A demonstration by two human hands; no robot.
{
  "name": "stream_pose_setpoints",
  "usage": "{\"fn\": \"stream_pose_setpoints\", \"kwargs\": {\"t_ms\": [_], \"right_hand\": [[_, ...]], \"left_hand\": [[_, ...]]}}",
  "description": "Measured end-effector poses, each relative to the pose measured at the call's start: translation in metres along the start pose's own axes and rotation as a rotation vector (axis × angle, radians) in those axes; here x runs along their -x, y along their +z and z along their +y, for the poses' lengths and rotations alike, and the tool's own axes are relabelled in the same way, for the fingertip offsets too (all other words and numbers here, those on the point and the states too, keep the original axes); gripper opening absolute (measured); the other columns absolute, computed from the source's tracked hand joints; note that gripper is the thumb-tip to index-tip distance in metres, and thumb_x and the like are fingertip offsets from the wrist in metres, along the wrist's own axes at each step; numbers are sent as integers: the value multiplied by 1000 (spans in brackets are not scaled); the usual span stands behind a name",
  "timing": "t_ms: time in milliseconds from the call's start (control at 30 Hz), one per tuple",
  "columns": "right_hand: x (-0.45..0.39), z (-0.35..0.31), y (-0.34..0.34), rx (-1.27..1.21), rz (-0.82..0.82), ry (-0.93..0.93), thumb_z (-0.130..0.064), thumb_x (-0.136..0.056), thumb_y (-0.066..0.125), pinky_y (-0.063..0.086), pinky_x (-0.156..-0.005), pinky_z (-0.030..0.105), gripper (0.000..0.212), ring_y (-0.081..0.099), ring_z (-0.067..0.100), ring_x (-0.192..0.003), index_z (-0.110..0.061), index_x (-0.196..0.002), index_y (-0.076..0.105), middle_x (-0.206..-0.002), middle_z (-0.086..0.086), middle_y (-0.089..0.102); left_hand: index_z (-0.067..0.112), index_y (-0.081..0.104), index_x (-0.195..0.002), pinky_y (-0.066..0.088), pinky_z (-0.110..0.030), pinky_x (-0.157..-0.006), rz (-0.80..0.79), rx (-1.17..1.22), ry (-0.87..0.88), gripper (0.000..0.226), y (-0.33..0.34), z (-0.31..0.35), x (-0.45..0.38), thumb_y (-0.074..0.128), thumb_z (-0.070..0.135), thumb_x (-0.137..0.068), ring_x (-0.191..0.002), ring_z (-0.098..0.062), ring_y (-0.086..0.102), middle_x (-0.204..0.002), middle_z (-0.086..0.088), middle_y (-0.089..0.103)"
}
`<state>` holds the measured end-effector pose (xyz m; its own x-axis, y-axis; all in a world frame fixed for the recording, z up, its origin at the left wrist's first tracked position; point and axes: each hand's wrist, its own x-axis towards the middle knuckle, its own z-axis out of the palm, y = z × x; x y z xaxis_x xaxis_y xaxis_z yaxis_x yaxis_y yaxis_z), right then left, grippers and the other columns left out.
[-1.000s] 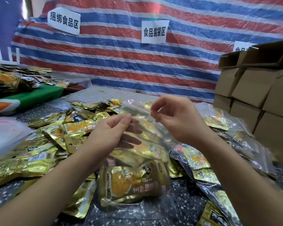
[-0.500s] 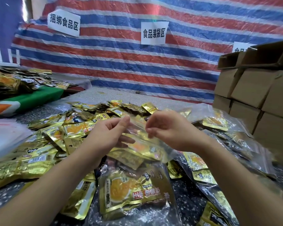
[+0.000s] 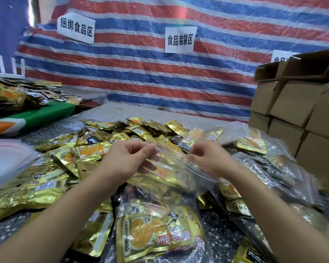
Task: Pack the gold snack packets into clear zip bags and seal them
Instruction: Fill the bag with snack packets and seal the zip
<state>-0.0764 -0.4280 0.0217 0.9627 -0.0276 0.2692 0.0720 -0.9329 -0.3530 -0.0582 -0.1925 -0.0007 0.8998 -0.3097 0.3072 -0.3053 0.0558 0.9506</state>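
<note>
Both hands have spread apart: left hand [image 3: 129, 158] and right hand [image 3: 207, 158] each pinch the zip bag [image 3: 171, 168] strip, running nine to three o'clock, held above the packets [image 3: 95, 150]

Couldn't read the third paper sign [image 3: 280, 56] at right, half hidden behind the cardboard boxes [image 3: 300, 103]. Lost the lower fingers of the left hand [image 3: 127, 160] behind the clear zip bag [image 3: 179, 168]. Saw both forearms cut off by the bottom edge. Found print on the far gold packets [image 3: 141, 128] too small to read.
</note>
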Motion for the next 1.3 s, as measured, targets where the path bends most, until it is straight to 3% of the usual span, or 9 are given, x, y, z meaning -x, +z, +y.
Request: {"fn": "stream_pose_setpoints", "kwargs": {"t_ms": [200, 433, 500, 633, 800, 967, 1100, 1200, 1300], "right_hand": [[2, -2, 12, 206, -139, -126, -34, -101, 52, 30, -49, 15, 35, 41, -2, -59, -34, -66, 44, -68, -16, 48], [5, -1, 15, 154, -294, -134, -34, -104, 47, 52, -73, 29, 30, 62, 21, -85, -10, -107, 64, -102, 4, 68], [6, -1, 20, 159, -359, -128, -41, -103, 46, 48, -69, 21, 28, 55, 13, -80, -19, -111, 61, -101, -3, 59], [7, -3, 26, 411, -398, -209, -57, -83, 67, 53, -82, 33, 35, 58, 20, -88, -32, -102, 53, -97, -6, 59], [7, 1, 23, 185, -296, -268, -34, -97, 58, 52, -80, 37, 13, 62, 25, -86, -21, -100, 54, -96, 1, 65], [9, 0, 23, 99, -132, -304, -41, -97, 55, 48, -73, 39, 18, 53, 18, -75, -24, -95, 51, -88, 1, 62], [3, 5, 25, -83, -9, -167, -46, -92, 64, 51, -73, 30, 32, 62, 15, -81, -15, -99, 61, -91, -3, 67], [-2, 7, 25, -181, 79, -60, -35, -91, 70, 45, -66, 17, 24, 61, 11, -83, -20, -106, 59, -92, -9, 63], [-4, 8, 22, -369, 184, 13, -30, -92, 69, 50, -70, 21, 13, 65, 12, -83, -22, -99, 62, -92, -9, 67]], "left_hand": [[13, 74, -82, 54, -21, -52, -21, -25, -20, 18, -1, -1, 0, 62, 19, -92, -65, -20, 73, -79, -6, 76], [17, 76, -75, 55, -22, -53, -34, -33, -33, 20, -3, -1, 0, 63, 21, -90, -66, -21, 73, -80, -7, 76], [17, 76, -73, 54, -21, -52, -30, -31, -28, 22, -3, -1, 0, 63, 20, -91, -65, -20, 73, -80, -7, 76], [15, 76, -77, 54, -21, -53, -33, -40, -26, 20, -1, -2, 0, 63, 19, -92, -64, -19, 72, -79, -5, 76], [12, 76, -80, 51, -19, -52, -15, -47, -18, 20, 0, -2, 0, 62, 18, -93, -60, -13, 70, -75, -8, 75], [12, 75, -77, 52, -19, -51, -6, -49, -18, 24, 0, -2, 1, 61, 18, -95, -58, -13, 69, -74, -11, 74], [17, 77, -70, 53, -21, -52, -5, -66, -18, 30, 0, -1, 1, 60, 21, -95, -60, -14, 70, -73, -8, 74], [17, 76, -72, 56, -24, -54, -2, -58, -25, 29, 0, -1, 1, 59, 21, -96, -60, -16, 70, -73, -3, 74], [20, 77, -78, 56, -23, -58, 20, -94, -22, 25, -1, -5, -1, 60, 26, -95, -70, -18, 71, -80, -3, 76]]}}
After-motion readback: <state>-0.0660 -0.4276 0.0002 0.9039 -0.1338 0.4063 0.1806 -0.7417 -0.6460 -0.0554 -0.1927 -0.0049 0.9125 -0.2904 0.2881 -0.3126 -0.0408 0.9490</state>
